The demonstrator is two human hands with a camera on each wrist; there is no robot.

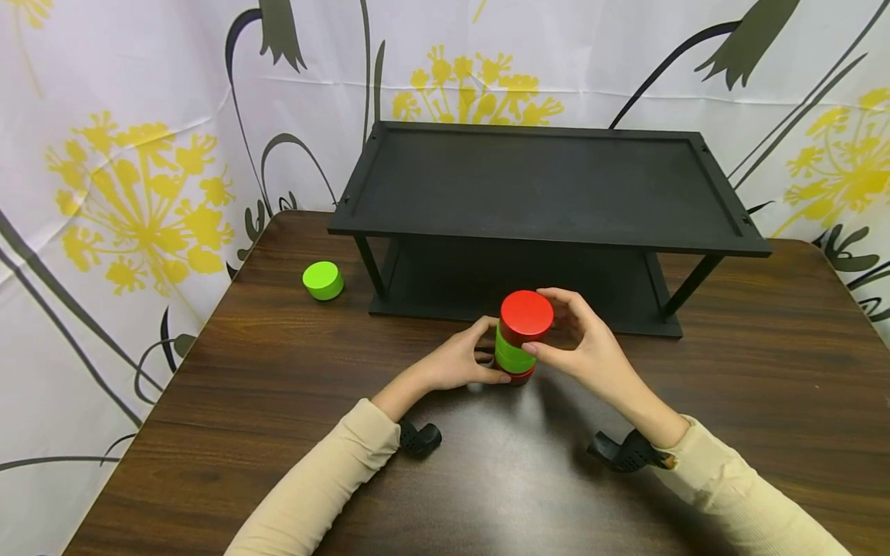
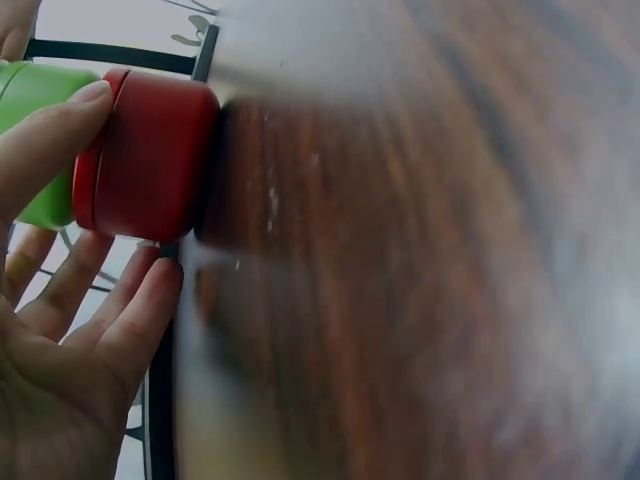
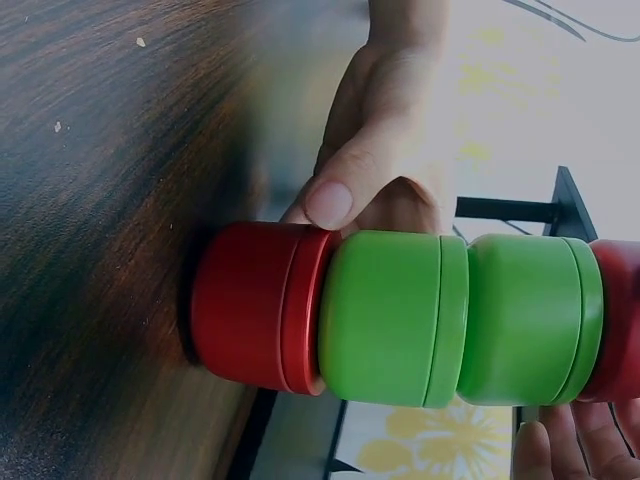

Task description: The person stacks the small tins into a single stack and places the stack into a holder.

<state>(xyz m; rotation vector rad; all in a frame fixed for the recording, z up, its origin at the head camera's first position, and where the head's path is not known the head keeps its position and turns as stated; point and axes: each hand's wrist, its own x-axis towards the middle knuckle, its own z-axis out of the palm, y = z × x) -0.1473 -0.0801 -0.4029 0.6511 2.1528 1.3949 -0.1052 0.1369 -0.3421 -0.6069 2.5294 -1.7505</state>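
Observation:
Four small lidded jars are not all seen at once from above; in the right wrist view a column shows a red jar (image 3: 250,305) at the base, two green jars (image 3: 385,318) above it and another red jar (image 3: 622,315) on top. My left hand (image 1: 455,359) grips low on the column, its thumb on the lid rim of the bottom red jar (image 2: 155,160) and its other fingers spread behind. With thumb and index finger, my right hand (image 1: 591,351) pinches the top red jar (image 1: 527,313) from the right side.
A lone green jar (image 1: 323,280) stands on the brown wooden table (image 1: 278,386), left of a black two-tier shelf (image 1: 542,181). The shelf's front edge lies just behind the column. A floral curtain (image 1: 153,69) hangs behind the table.

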